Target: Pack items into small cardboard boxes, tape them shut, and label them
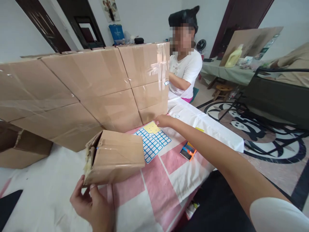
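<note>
My left hand [90,201] has its fingers on the near lower corner of a small taped cardboard box [120,149], whose torn end faces left. My right hand [164,120] reaches out to a sheet of blue-outlined labels [156,143], its fingertips together at the yellow part of the sheet. What those fingertips hold, if anything, is too small to tell. The box covers the left side of the sheet. Nearer to me lies a small orange and black packet [188,151], beside my right forearm.
A wall of stacked, taped cartons [103,87] stands behind the sheet. An open carton [26,148] sits at the left. Across the table is a person in a white shirt [190,69]. A folding chair [282,96] stands at the right.
</note>
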